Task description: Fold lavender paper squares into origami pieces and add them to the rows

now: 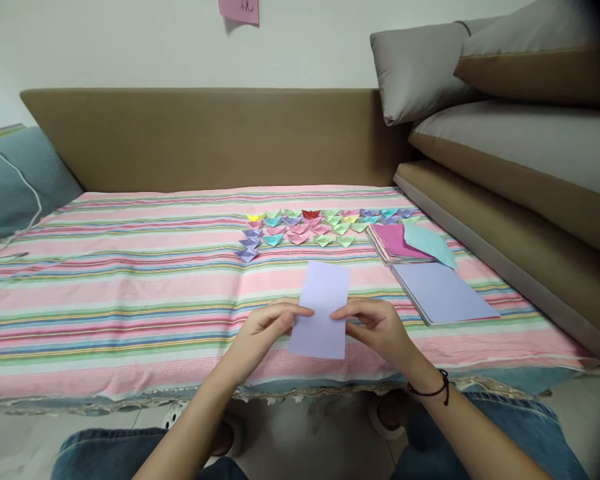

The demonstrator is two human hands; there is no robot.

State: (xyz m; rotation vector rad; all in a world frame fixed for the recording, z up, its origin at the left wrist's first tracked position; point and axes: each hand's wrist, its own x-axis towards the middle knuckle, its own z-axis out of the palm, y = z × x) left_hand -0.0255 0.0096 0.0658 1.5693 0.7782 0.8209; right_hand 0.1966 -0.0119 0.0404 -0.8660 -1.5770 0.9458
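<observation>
A lavender sheet of paper (323, 287), longer than wide, is held up over the front part of the striped cloth. My left hand (270, 325) pinches its left edge, and my right hand (373, 325) pinches the right edge. Both index fingers lie on its near face; parts of the other fingers are hidden behind it. Beyond the sheet, several small folded paper boats (299, 237) in pink, green, blue, purple, yellow and red stand in rows. To the right lie a lavender paper pad (443, 293) and a stack of coloured paper (387, 243) with a pale blue sheet curling up.
The striped cloth (105, 293) covers the low seat up to a brown backrest (220, 140). Grey and brown cushions (520, 147) are piled along the right. At the far left are a blue cushion (25, 173) and a white cable (30, 183). A pink note (240, 10) hangs on the wall.
</observation>
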